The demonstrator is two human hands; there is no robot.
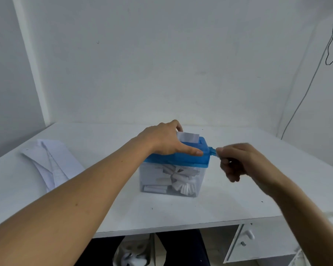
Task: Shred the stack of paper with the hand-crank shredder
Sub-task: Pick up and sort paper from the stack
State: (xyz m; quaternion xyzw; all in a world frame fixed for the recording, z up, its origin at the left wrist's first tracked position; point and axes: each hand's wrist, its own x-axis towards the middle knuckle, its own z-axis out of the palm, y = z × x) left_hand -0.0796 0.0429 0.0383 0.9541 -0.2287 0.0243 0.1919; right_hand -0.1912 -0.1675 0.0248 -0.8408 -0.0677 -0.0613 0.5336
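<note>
White desk (238,191) against a plain white wall (161,64), head view looking down; shredder (173,166) sits mid-desk, blue lid (190,157) on a clear bin (152,177); bin partly filled with curled white strips (183,182); one white sheet (187,136) stands upright in the lid's slot, only its top part showing; left hand (161,141) lies over the top of the lid, thumb (192,151) laid along the near face, fingers (179,126) curling over the far side just beside the sheet, so it clamps the shredder; crank (212,150) sticks out of the lid's right end; right hand (238,160) is motion-blurred, fingers curled, thumb and forefinger pinching the crank's end; stack of paper (52,162) lies flat on the left part of the desk, well apart from the shredder, sheets fanned unevenly, neither hand touching it; thin dark cable (305,89) runs down the wall at far right; drawer unit (257,244) with a small knob sits below the desk edge on the right; dark-clad legs (183,250) show under the desk; both forearms bare.
</note>
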